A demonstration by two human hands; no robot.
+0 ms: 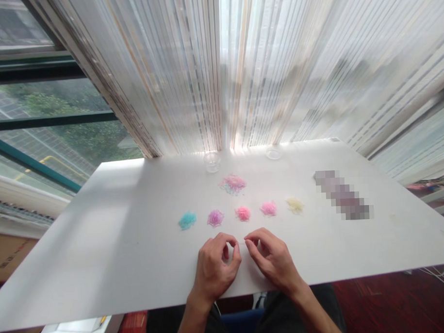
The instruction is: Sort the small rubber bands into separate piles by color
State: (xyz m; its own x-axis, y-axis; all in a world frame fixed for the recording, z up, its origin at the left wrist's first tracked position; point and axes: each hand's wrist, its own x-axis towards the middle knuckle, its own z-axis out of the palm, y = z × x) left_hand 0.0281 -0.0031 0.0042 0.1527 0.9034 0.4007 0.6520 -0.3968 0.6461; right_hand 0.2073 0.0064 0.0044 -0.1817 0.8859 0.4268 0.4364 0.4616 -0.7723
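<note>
My left hand [216,264] and my right hand [271,259] rest close together near the table's front edge, thumb and fingertips pinched. Between the two pinches runs a faint pale strand, seemingly a small rubber band [241,242]. Just beyond my hands lies a row of little piles of what look like small rubber bands: a teal pile [187,220], a purple pile [215,217], a coral-red pile [243,214], a pink pile [269,208] and a pale yellow pile [295,205]. Behind them sits a larger mixed-colour pile [233,184].
A clear round container [212,162] stands at the back of the white table [149,266], with a clear lid [273,154] to its right. A pixelated object [342,195] lies on the right. Striped curtains [218,69] hang along the far edge.
</note>
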